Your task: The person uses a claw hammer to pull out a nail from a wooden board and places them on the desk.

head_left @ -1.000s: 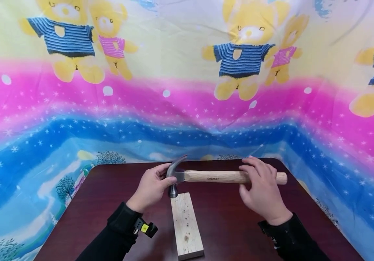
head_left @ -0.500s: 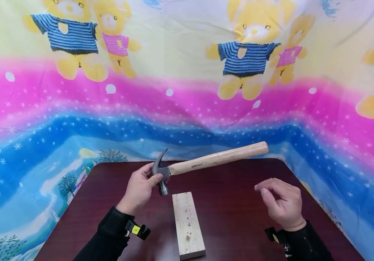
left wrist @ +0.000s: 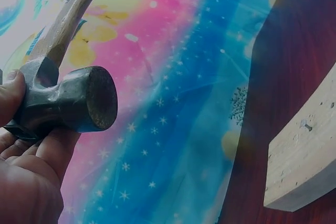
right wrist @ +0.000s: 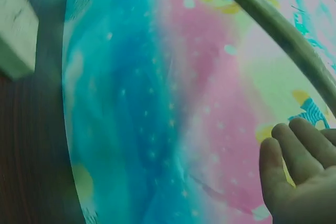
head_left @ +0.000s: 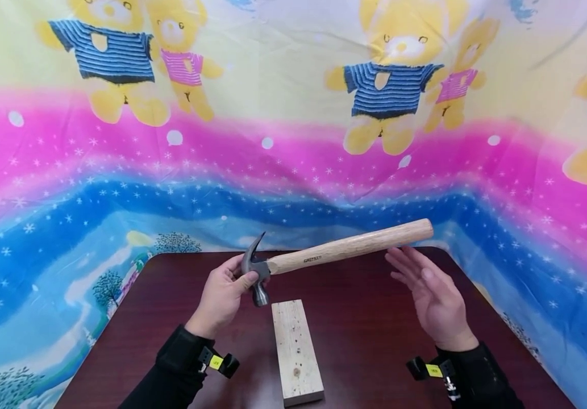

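A claw hammer (head_left: 349, 245) with a pale wooden handle is held up over the table, its handle slanting up to the right. My left hand (head_left: 220, 295) grips its metal head, thumb on the near side and fingers behind. In the left wrist view the round striking face of the hammer (left wrist: 102, 98) points right. My right hand (head_left: 438, 301) is open, palm turned up and inward, fingers just below the end of the handle. The right wrist view shows a gap between those fingers and the handle (right wrist: 283, 32). A wooden block (head_left: 297, 352) lies below the hammer head.
The dark red table (head_left: 170, 307) carries the block, whose top has several small dark marks; a nail (left wrist: 306, 125) sticks up from it in the left wrist view. A patterned cloth (head_left: 293, 165) with bears hangs around the table's back and sides.
My right hand let go of the handle, drew back to the right, then came up under its end with the palm turned. The handle end tilted upward while my left hand kept the head.
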{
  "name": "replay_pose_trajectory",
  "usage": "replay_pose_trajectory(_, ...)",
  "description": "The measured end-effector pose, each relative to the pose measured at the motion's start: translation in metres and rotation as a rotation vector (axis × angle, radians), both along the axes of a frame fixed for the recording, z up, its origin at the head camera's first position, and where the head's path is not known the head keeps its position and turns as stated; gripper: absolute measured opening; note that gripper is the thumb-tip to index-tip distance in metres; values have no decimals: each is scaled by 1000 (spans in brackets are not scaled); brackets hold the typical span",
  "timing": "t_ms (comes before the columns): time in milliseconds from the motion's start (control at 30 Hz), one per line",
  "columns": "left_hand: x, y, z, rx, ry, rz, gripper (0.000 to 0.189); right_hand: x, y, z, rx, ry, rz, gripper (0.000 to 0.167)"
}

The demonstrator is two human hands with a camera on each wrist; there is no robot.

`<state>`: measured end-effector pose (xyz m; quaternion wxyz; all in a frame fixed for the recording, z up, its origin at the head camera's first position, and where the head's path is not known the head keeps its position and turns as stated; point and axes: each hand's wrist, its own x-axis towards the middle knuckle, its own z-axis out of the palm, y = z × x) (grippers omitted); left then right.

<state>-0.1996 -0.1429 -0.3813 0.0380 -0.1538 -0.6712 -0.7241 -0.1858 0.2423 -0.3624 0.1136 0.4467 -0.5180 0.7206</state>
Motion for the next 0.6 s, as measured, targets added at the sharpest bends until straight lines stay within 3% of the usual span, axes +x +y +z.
replay_pose_trajectory(100, 1, 4, 0, 26, 4, -22, 41, -3, -6, 2, -66, -41, 203, 51)
replay_pose_trajectory(200, 2, 8, -1, 44, 10, -46, 42, -5, -13, 4, -116, -74, 335, 55)
replay_pose_trajectory(300, 2, 11, -2, 57, 12, -67, 43, -5, -18, 6, -136, -90, 396, 59)
replay_pose_trajectory(467, 3, 18, -4, 74, -1, -102, 42, -6, -27, 9, -164, -111, 427, 64)
replay_pose_trajectory(600, 5, 25, -6, 61, -11, -127, 42, -7, -35, 9, -200, -82, 484, 64)
